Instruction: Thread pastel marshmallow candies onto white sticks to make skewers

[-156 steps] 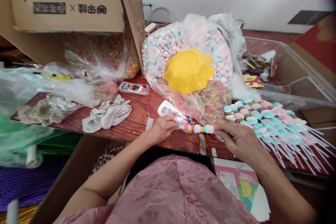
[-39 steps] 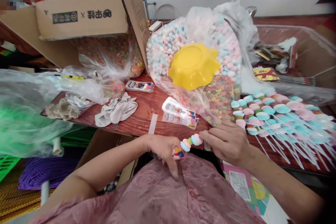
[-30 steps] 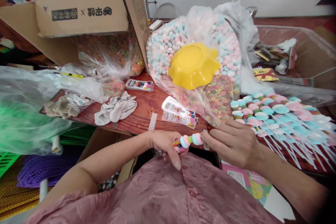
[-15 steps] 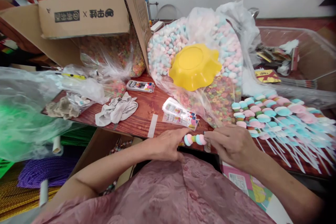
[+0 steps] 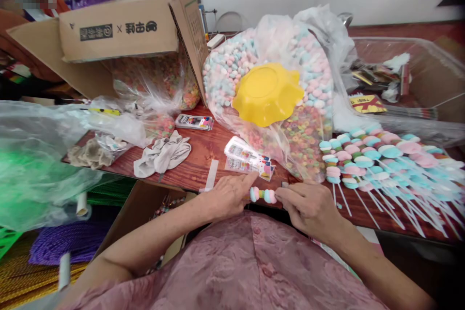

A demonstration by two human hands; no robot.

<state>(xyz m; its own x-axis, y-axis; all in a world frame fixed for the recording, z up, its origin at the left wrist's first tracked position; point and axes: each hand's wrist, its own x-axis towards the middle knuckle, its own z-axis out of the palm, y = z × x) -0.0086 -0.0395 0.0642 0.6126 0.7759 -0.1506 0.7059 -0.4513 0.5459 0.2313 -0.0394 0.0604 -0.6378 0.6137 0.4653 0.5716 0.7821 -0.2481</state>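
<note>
Just now your left hand (image 5: 229,197) rolled palm-down, grasping the left end of the candy stick (image 5: 262,194) while your right hand (image 5: 308,205) pinched the other, so work seemed unfinished.

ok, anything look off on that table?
Mildly: the scalloped yellow dish lies seemingly base up on bagged candy, odd since dishes normally open upward; a small blue speck sits loose by the white sticks. The held candy skewer looks undamaged where visible.
</note>
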